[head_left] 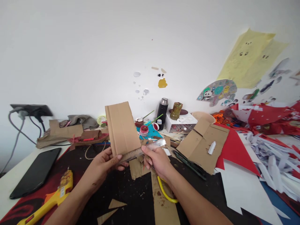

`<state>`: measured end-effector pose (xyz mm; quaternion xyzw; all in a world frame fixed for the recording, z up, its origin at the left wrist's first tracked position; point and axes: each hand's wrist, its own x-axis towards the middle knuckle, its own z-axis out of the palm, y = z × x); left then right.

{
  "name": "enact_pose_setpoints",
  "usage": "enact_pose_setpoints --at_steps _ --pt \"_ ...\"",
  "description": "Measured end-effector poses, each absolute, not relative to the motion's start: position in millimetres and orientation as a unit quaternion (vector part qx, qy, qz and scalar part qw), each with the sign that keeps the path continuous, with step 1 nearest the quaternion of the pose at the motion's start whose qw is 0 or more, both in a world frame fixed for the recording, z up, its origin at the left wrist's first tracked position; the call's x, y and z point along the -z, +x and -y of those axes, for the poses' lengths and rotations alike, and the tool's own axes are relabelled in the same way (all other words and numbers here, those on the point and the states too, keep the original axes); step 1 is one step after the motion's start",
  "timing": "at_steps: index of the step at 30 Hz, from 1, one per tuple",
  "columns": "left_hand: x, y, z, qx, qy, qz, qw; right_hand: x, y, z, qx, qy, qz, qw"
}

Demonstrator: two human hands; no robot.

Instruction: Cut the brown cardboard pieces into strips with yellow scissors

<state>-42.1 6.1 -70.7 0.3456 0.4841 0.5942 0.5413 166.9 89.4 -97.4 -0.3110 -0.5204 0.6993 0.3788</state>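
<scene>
My left hand [105, 162] holds a creased rectangular piece of brown cardboard [122, 128] upright by its lower edge. My right hand [156, 159] grips a clear plastic ruler [150, 147] that lies across the bottom of that cardboard. Both hands are raised a little above the dark work mat [131, 193]. A long cardboard strip [164, 203] and a yellow loop [165, 192] lie on the mat under my right wrist.
A yellow glue gun [53, 197] and a black tablet [35, 175] lie at the left. A larger cardboard sheet [203, 143] rests at the right beside red paper [236, 150] and white paper scraps [272, 159]. Paint pots [144, 129], a black flask [162, 111] and brushes stand at the back.
</scene>
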Motion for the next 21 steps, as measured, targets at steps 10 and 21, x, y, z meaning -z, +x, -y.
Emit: enact_pose_setpoints --at_steps 10,21 --pt "69.8 -39.6 -8.4 -0.603 0.356 -0.502 0.507 98.3 165.8 -89.4 -0.733 -0.296 0.494 0.362" --pt "69.5 -38.1 -6.9 -0.617 0.344 -0.505 0.496 99.4 165.4 -92.4 -0.74 -0.308 0.457 0.386"
